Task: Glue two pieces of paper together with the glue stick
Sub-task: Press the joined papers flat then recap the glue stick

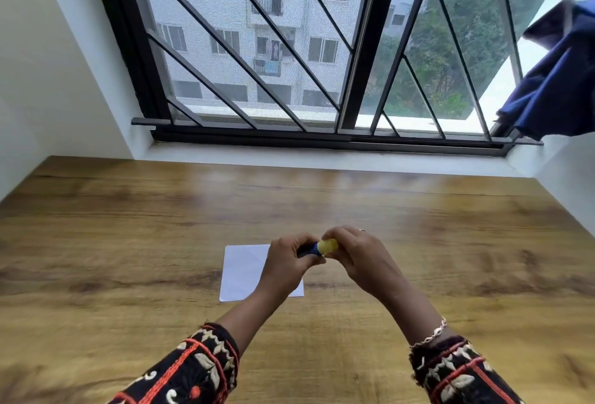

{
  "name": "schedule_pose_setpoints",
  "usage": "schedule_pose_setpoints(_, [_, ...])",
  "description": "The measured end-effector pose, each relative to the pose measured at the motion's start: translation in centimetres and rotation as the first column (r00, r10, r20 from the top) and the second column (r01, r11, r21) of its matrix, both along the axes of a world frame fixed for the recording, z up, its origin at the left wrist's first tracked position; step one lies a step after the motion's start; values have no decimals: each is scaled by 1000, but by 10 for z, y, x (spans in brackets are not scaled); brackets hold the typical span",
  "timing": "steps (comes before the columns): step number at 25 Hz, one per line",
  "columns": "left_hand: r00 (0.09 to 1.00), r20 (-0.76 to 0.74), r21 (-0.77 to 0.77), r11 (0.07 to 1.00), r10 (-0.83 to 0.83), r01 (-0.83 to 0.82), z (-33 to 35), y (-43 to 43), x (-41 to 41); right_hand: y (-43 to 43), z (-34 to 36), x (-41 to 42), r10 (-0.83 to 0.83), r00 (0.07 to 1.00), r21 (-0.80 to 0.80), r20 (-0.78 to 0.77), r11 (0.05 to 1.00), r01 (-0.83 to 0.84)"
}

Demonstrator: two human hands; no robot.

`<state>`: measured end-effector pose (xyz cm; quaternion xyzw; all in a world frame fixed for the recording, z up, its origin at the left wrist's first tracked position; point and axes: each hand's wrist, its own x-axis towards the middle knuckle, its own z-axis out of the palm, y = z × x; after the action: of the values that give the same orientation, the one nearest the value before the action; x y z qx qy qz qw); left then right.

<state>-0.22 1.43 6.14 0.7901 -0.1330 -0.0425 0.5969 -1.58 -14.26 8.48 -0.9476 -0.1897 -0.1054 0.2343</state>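
It looks like a home: a wooden table (pixel 128 242) stands at a barred window (pixel 289 49), with apartment blocks (pixel 257 17) outside and a blue cloth (pixel 553 81) hanging.

Paper (pixel 243 271) on table (pixel 128 242), under hands.

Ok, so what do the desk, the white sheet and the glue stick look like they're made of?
The desk has a brown wood-grain top with a soft sheen; it could be laminate or veneer rather than solid wood. The white sheet looks like thin matte paper, lying flat with straight edges. The glue stick seems to be smooth plastic, with a blue body and a yellow cap; blur hides finer detail.
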Motion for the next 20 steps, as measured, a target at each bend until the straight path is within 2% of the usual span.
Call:
schedule_pose_setpoints(5, [1000,6,9,1000,-11,11,-2,-1,-5,2,-6,-3,-15,997,-115,71,993,23])
schedule_pose_setpoints(11, [999,37,9,1000,1,-1,-6,0,-11,10,-10,-4,-134,969,-269,208,945,189])
schedule_pose_setpoints(16, [996,84,-7,1000,15,-14,-8,-2,-19,18,-5,-6,-249,940,-235,233,923,303])
schedule_pose_setpoints(20, [994,99,-32,998,49,-46,-6,0,-23,26,-4,-10,-336,924,-168,184,915,366])
